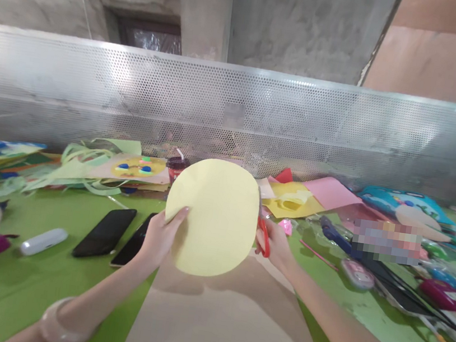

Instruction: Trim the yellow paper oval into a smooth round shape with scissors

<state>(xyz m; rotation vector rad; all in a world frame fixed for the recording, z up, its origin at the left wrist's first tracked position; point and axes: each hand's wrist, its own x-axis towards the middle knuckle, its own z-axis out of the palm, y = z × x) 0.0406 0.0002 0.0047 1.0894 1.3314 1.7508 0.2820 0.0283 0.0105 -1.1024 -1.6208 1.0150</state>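
Note:
A large, roughly round piece of pale yellow paper (213, 220) is held up in the middle of the view. My left hand (163, 235) pinches its left edge, thumb in front and the other fingers behind. Red-handled scissors (264, 241) are gripped in my right hand (279, 243), with their blades along the right edge of the yellow paper. How far the blades are apart cannot be made out. Beneath both hands lies a big beige sheet (223, 323) on the green table (41, 292).
Two black phones (104, 233) and a white case (44, 241) lie left of the paper. Paper strips (70, 171), a lidded cup (176, 166) and yellow and pink sheets (331, 192) line the back. Cables and small items crowd the right. A perforated metal panel (158, 93) stands behind.

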